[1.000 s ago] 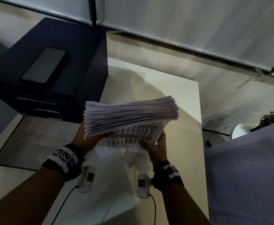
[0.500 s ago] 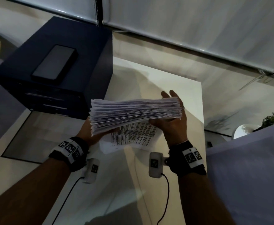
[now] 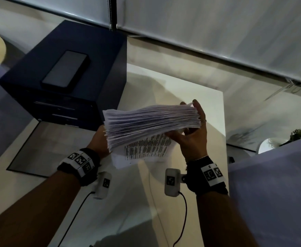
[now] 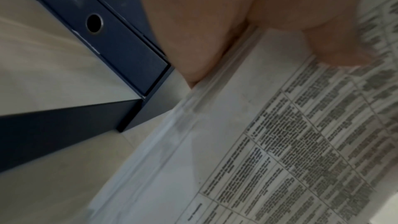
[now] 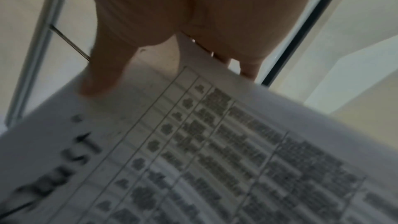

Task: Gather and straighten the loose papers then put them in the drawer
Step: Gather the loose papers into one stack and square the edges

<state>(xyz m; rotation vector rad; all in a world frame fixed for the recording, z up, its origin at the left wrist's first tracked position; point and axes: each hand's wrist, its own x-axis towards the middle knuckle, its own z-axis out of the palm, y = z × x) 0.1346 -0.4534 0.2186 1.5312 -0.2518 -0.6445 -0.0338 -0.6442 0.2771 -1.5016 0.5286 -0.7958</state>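
Observation:
A thick stack of printed papers [image 3: 151, 123] is held in the air above a white table [image 3: 208, 104], its edges fanned and uneven. My left hand [image 3: 99, 139] grips the stack's left end from underneath; the thumb lies on the printed sheet [image 4: 290, 142] in the left wrist view. My right hand [image 3: 194, 132] holds the right end, fingers up along the edge and thumb below on the bottom sheet [image 5: 215, 142]. A dark blue drawer unit [image 3: 66, 97] stands at the far left with its drawers [image 4: 120, 43] closed.
A black phone [image 3: 66, 68] lies on top of the drawer unit. A grey mat [image 3: 44, 150] lies on the table in front of the unit. A white bowl and a plant [image 3: 299, 134] sit at the far right. A pale cloth [image 3: 274, 193] fills the lower right.
My right hand went from under the stack's near edge to its right end, fingers raised along the side. The stack shifted slightly right and its right edge looks more even.

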